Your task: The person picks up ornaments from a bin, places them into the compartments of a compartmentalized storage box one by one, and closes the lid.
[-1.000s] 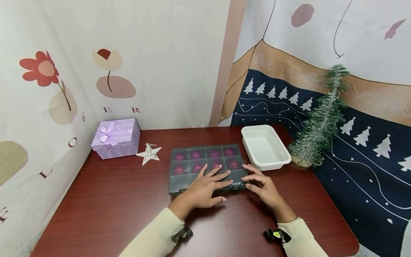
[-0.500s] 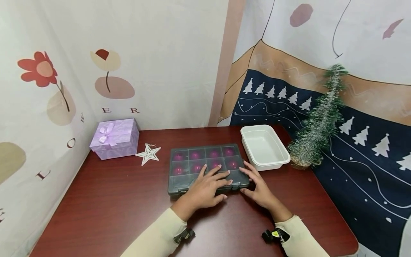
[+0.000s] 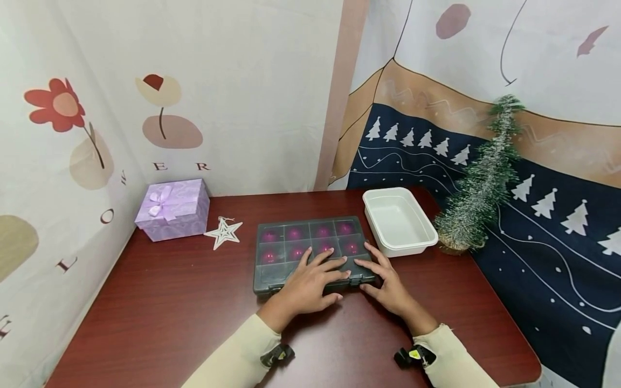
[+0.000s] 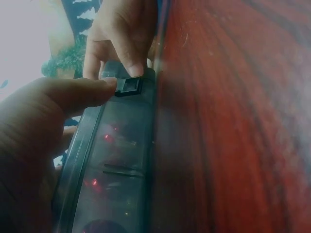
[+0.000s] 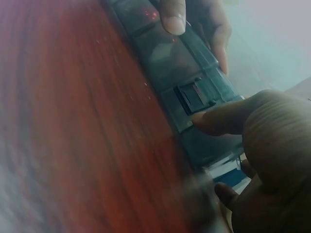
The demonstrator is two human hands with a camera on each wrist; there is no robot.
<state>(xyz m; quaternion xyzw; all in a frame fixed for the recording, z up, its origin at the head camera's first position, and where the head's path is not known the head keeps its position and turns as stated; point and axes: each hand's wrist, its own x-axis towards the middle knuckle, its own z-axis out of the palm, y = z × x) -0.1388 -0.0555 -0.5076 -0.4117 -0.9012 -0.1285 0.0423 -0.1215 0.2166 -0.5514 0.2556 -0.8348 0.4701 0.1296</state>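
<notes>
A dark translucent compartment box lies on the table with its lid down. Round magenta balls show through the lid, one to a compartment in the two back rows. My left hand lies spread over the front middle of the lid, its thumb out past the front edge. At the front right corner is my right hand, fingers stretched over the lid. In the right wrist view its thumb tip touches the front wall right beside the latch. The latch sits flat against the wall in the left wrist view.
A white tub stands just behind the box's right corner, with a frosted tinsel tree to its right. On the left are a white star ornament and a lilac gift box. Printed cloth hangs behind the reddish table.
My right hand has moved left and closer over the lid, its thumb coming in beside the latch at the front. My left hand and the box have stayed in place.
</notes>
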